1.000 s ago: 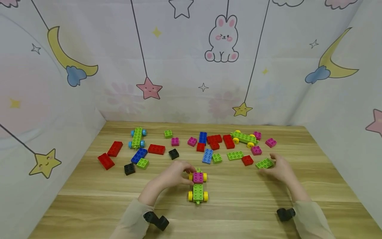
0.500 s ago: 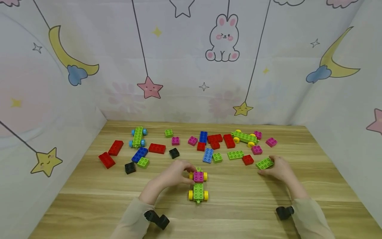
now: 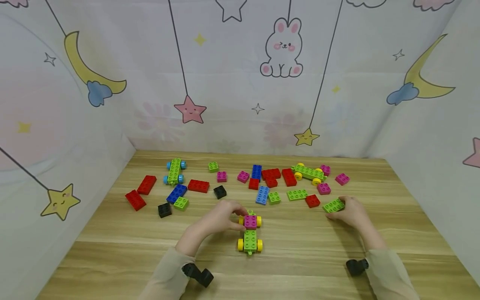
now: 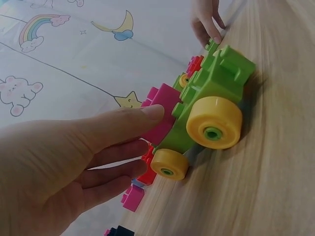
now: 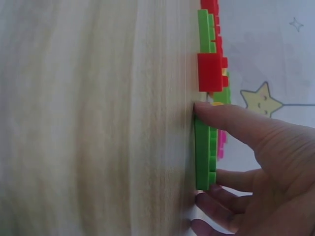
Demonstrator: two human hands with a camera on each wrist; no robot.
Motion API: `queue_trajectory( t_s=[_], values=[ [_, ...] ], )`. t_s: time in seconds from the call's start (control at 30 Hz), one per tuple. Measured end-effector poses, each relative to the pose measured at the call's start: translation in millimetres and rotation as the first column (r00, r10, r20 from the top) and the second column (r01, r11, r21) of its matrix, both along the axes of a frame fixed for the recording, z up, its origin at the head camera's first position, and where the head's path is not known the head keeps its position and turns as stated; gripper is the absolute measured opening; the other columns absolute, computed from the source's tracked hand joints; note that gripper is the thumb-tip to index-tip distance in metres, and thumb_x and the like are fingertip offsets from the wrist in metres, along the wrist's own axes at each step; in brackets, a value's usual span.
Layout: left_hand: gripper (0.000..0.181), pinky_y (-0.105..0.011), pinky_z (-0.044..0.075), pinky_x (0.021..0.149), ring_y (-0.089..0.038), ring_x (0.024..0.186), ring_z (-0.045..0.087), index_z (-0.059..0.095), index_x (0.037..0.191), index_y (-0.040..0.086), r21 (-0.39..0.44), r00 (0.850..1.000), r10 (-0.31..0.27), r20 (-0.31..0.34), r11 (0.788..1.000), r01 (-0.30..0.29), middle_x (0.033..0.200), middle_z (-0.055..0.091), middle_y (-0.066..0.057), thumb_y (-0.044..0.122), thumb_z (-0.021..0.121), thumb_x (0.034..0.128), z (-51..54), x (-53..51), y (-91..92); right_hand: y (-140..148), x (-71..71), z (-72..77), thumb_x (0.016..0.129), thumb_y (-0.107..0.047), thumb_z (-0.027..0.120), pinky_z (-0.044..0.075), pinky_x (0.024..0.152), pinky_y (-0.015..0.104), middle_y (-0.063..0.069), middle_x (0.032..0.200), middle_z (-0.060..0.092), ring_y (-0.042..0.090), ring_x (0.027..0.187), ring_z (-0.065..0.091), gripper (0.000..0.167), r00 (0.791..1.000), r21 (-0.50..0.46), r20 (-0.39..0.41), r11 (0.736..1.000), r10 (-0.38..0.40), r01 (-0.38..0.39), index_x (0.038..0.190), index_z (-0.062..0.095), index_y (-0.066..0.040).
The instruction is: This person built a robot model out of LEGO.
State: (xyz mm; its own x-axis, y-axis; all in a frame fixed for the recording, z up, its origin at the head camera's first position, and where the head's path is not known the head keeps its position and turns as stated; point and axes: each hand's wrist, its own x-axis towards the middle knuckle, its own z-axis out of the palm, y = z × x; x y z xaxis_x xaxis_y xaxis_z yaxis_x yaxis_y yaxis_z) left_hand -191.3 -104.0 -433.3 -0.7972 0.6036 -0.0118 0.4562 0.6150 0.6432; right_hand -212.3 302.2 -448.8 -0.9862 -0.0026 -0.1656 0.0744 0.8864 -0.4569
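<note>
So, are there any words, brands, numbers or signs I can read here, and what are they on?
There are none that can be read.
Backdrop: only drawings show, such as a rabbit; no words or numbers.
Pink brick, wheeled green base and flat green brick: no lettering visible; any mark on the studs would be too small to read.
Black wrist cameras: no label can be made out.
</note>
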Motion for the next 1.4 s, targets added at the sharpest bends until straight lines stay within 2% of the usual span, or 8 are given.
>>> queue_trajectory(
  t_s=[0.2, 0.37, 0.5, 0.63, 0.83, 0.97, 1.13, 1.4],
  values=[
    [0.031, -0.039, 0.055, 0.09, -0.02, 0.099, 0.065, 0.071, 0.108, 0.007, -0.004, 1.0, -0.002, -0.011, 1.0, 0.002, 0.104, 0.072, -0.004, 0.018, 0.081, 0.0805, -0.3, 0.2, 0.4, -1, 0.8, -1.2, 0.078, -0.033, 0.079, 0.039, 0.1, 0.063, 0.045, 0.129, 0.043, 0.056, 0.117, 0.044, 0.087, 1.0, -0.005, -0.02, 1.0, -0.007, 0.007, 0.135, 0.039, 0.02],
    [0.03, -0.038, 0.055, 0.089, -0.018, 0.096, 0.065, 0.072, 0.107, 0.007, -0.003, 1.0, 0.002, -0.01, 1.0, -0.002, 0.102, 0.072, -0.004, 0.018, 0.081, 0.0806, -0.8, 0.2, 0.6, -5, 4.3, 2.8, 0.077, -0.029, 0.079, 0.039, 0.099, 0.065, 0.046, 0.13, 0.042, 0.058, 0.117, 0.044, 0.085, 0.997, -0.045, -0.083, 0.999, -0.004, 0.0, 0.135, 0.039, 0.02],
    [0.03, -0.038, 0.055, 0.088, -0.017, 0.095, 0.065, 0.072, 0.107, 0.007, -0.005, 1.0, 0.002, -0.009, 1.0, -0.003, 0.101, 0.072, -0.003, 0.018, 0.081, 0.0805, -1.0, 0.2, 0.8, -11, 6.7, 13.3, 0.078, -0.027, 0.079, 0.041, 0.095, 0.065, 0.044, 0.13, 0.042, 0.057, 0.116, 0.044, 0.083, 0.991, -0.082, -0.132, 0.997, -0.006, -0.005, 0.135, 0.039, 0.019],
    [0.03, -0.037, 0.055, 0.088, -0.017, 0.095, 0.066, 0.072, 0.107, 0.007, -0.004, 1.0, 0.004, -0.008, 1.0, -0.004, 0.101, 0.073, -0.003, 0.018, 0.081, 0.0809, -0.3, 0.1, 0.6, -20, 7.3, 23.8, 0.078, -0.026, 0.08, 0.045, 0.09, 0.062, 0.038, 0.13, 0.043, 0.051, 0.115, 0.046, 0.082, 0.987, -0.12, -0.163, 0.993, -0.008, -0.012, 0.139, 0.04, 0.013],
    [0.029, -0.037, 0.055, 0.088, -0.017, 0.095, 0.066, 0.072, 0.107, 0.007, 0.001, 1.0, 0.006, -0.005, 1.0, -0.006, 0.101, 0.073, -0.003, 0.018, 0.081, 0.081, -0.6, -0.4, 0.0, -40, 8.6, 41.7, 0.076, -0.025, 0.082, 0.05, 0.083, 0.055, 0.032, 0.13, 0.049, 0.047, 0.109, 0.052, 0.079, 0.973, -0.162, -0.228, 0.984, 0.041, -0.079, 0.139, 0.045, 0.007],
    [0.029, -0.037, 0.055, 0.088, -0.016, 0.094, 0.066, 0.072, 0.106, 0.007, 0.009, 1.0, 0.009, 0.005, 1.0, -0.009, 0.101, 0.072, -0.003, 0.018, 0.081, 0.0809, -2.0, -1.0, -1.0, -61, 10.6, 50.8, 0.075, -0.023, 0.082, 0.048, 0.089, 0.056, 0.029, 0.131, 0.049, 0.043, 0.112, 0.05, 0.077, 0.965, -0.175, -0.251, 0.977, 0.071, -0.118, 0.138, 0.047, 0.006],
    [0.028, -0.037, 0.055, 0.088, -0.016, 0.094, 0.066, 0.072, 0.106, 0.007, 0.025, 1.0, 0.003, 0.013, 1.0, -0.003, 0.1, 0.072, -0.003, 0.018, 0.081, 0.0811, -2.8, -1.6, -2.4, -91, 14.9, 56.8, 0.076, -0.017, 0.082, 0.048, 0.093, 0.058, 0.028, 0.133, 0.046, 0.043, 0.113, 0.05, 0.074, 0.952, -0.235, -0.28, 0.953, 0.124, -0.193, 0.137, 0.048, 0.005],
    [0.027, -0.039, 0.056, 0.088, -0.017, 0.094, 0.066, 0.072, 0.105, 0.006, 0.068, 0.999, -0.001, 0.035, 0.998, -0.001, 0.101, 0.072, -0.004, 0.015, 0.081, 0.0803, -3.7, -2.9, -5.3, -134, 20.9, 57.3, 0.073, -0.011, 0.083, 0.048, 0.097, 0.055, 0.02, 0.131, 0.051, 0.036, 0.113, 0.051, 0.071, 0.924, -0.31, -0.296, 0.89, 0.244, -0.334, 0.136, 0.051, 0.001]
  ],
)
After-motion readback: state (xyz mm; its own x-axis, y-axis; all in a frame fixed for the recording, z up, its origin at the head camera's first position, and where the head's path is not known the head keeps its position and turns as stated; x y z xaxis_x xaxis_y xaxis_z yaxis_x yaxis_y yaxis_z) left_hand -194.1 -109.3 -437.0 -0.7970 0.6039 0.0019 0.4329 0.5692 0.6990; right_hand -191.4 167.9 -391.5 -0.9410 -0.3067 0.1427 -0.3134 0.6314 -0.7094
